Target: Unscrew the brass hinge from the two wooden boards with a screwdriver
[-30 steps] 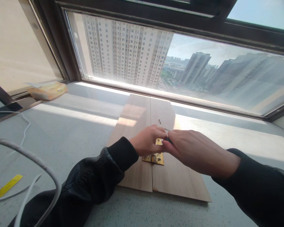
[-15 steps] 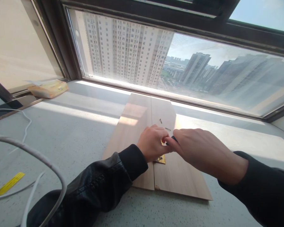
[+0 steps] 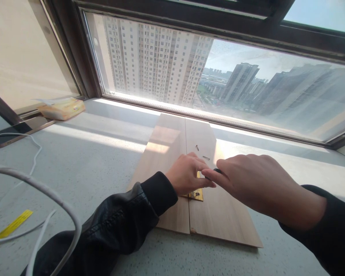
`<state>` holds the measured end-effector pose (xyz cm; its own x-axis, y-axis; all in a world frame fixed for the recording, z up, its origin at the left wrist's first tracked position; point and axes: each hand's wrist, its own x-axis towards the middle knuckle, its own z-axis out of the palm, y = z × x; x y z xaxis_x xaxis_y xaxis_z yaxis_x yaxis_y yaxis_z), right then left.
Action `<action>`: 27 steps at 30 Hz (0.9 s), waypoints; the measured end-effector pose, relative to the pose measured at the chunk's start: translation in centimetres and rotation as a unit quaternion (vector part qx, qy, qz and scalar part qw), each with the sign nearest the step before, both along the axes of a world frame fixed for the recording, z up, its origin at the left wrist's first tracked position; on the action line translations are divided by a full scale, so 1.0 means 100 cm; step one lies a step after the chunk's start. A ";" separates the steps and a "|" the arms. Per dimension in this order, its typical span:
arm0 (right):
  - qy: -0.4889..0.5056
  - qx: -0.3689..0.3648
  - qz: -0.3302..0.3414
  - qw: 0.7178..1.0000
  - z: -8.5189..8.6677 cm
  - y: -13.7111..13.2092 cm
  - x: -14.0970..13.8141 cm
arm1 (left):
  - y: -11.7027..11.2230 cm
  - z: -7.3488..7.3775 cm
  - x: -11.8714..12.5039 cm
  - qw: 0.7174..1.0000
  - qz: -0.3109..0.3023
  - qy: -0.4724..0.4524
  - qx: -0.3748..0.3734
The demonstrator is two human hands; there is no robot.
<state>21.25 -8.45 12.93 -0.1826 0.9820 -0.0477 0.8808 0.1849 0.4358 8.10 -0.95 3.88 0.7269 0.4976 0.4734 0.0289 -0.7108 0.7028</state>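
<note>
Two pale wooden boards (image 3: 172, 132) lie side by side with a narrow seam between them. A brass hinge (image 3: 199, 194) sits across the seam, with a screw showing near its lower edge; my left hand (image 3: 186, 174) covers much of it. My left fingers are curled over the hinge, and whatever they pinch is hidden. My right hand (image 3: 253, 188) is closed round a black-handled screwdriver (image 3: 217, 170), of which only a bit of handle shows. Its fingertips meet those of my left hand. Two loose screws, one upright-looking screw (image 3: 197, 147) and one lying screw (image 3: 206, 157), rest on the right board.
The boards lie on a speckled white sill (image 3: 103, 153) below a window (image 3: 166, 65). At left are a tissue pack (image 3: 61, 109), a phone-like dark device (image 3: 11, 134) and white cables (image 3: 46, 188) with a yellow tag (image 3: 14, 224).
My right hand has shifted a little to the right and turned slightly with the screwdriver. My left thumb now reaches straighter to the right. The view has moved slightly.
</note>
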 end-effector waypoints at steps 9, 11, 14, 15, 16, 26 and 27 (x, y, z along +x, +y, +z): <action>0.124 -0.078 0.124 0.981 0.000 0.007 0.004 | 0.008 0.001 -0.003 0.994 -0.107 -0.015 0.025; 0.142 -0.091 0.159 0.973 0.002 0.008 0.008 | 0.011 0.003 -0.005 0.992 -0.120 0.006 0.025; 0.098 -0.058 0.104 0.988 0.004 0.007 0.010 | 0.009 0.002 -0.006 0.998 -0.039 0.041 0.036; 0.077 -0.042 0.070 0.994 0.003 0.006 0.010 | 0.008 0.001 -0.005 0.998 -0.010 0.044 0.041; 0.059 -0.026 0.038 0.997 0.002 0.005 0.008 | 0.007 0.000 -0.004 0.998 0.013 0.042 0.045; 0.072 -0.036 -0.042 0.996 -0.005 0.000 -0.005 | 0.001 -0.002 0.000 0.998 0.008 0.003 0.058; 0.090 -0.045 -0.021 0.995 -0.005 0.001 -0.004 | 0.003 0.000 -0.001 0.998 -0.027 -0.006 0.053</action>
<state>20.89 -8.35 12.39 -0.1548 0.9823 -0.1050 0.9511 0.1770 0.2533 8.00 -0.62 3.85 0.7459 0.4039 0.5296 -0.0197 -0.7814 0.6238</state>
